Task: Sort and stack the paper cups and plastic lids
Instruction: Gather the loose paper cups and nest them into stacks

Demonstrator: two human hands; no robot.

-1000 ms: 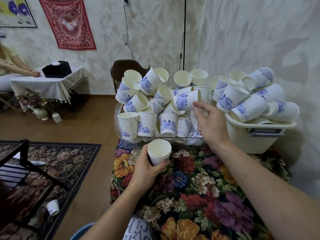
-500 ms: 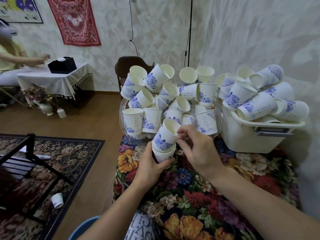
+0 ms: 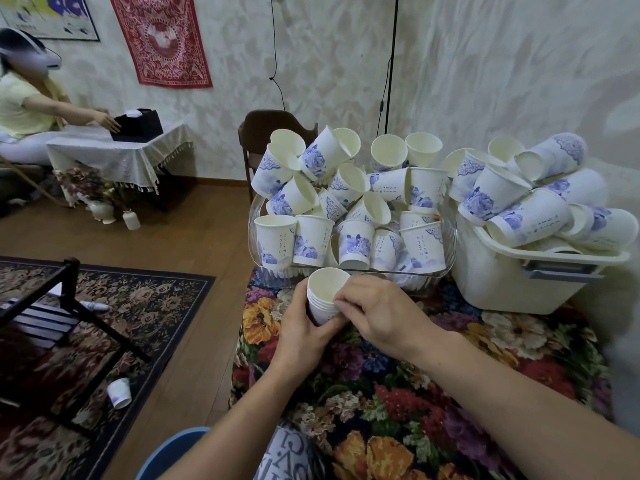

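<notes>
So the floral tablecloth (image 3: 433,393) takes up most of what's in front of me, big loud flowers everywhere. On the floor to my left there's a dark patterned rug (image 3: 114,327) with a black rack (image 3: 45,306) standing on it, and one stray cup (image 3: 119,393) lying on its side on the rug near the rack's foot.

At the back right of the table sits a white plastic tub (image 3: 512,282), heaped with blue-flowered paper cups (image 3: 526,209) lying every which way and spilling above the rim. Just left of it, nearly touching, is a clear tray (image 3: 446,244) packed with more loose cups (image 3: 349,209), some upright along the front row, the rest tipped and jumbled on top. A dark wooden chair (image 3: 270,129) pokes up behind the tray.

Way off to the left another person (image 3: 31,109) sits at a small table with a white cloth (image 3: 117,150), reaching for a black box (image 3: 138,126).

Now the actual work: my left hand (image 3: 304,334) is wrapped around a short nested stack of cups (image 3: 325,296), held upright just in front of the tray, above the tablecloth. My right hand (image 3: 384,317) has its fingers curled against the stack's right side, pinching at the rims.
</notes>
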